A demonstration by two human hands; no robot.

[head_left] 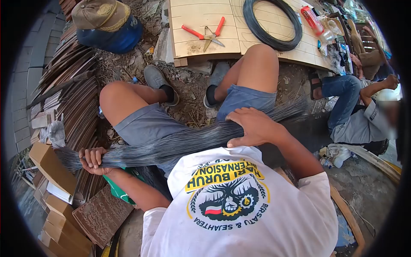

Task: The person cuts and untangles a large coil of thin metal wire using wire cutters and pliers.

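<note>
A long, thick bundle of thin dark grey wires (171, 147) lies across my lap, its loose ends fanning out at both sides. Near its left end, the fingers of my left hand (93, 161) are wrapped tightly round the strands. My right hand (254, 127) grips the bundle from above closer to its right end, thumb on the near side and fingers over the far side. More dark strands hang below the bundle beside a green item (117, 187) under my left forearm.
Ahead, a wooden board (201, 13) carries red-handled snips (205, 34) and a coil of dark wire (295, 40). A cap (100, 15) rests on a blue container (113, 39). Stacked thin slats (72, 103) and cardboard boxes (53, 167) line the left. Another person (359, 115) sits at right.
</note>
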